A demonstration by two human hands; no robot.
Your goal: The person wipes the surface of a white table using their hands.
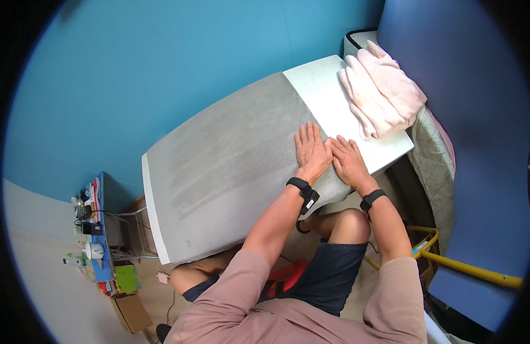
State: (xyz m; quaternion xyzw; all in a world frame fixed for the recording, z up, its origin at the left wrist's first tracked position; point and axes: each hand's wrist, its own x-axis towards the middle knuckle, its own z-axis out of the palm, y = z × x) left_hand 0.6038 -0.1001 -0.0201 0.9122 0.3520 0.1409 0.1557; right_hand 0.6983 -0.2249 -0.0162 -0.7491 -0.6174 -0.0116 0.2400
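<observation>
A grey cloth (230, 142) lies spread over most of a white table (320, 81) and hangs past its near edge. My left hand (312, 150) rests palm down on the cloth near its right edge, fingers extended. Right beside it, my right hand (350, 163) lies palm down across the cloth's right border, with the fingertips by the bare white tabletop. The two hands meet or nearly meet at the left thumb. Neither holds anything that I can see. Darker, damp-looking streaks run along the middle of the cloth.
Folded pale pink towels (383, 92) sit at the table's right end. Beyond are a quilted mattress (432, 172) and a yellow metal tube (471, 268). At left stands a narrow blue table (102, 241) with a white cup (94, 250); a cardboard box (132, 313) is below.
</observation>
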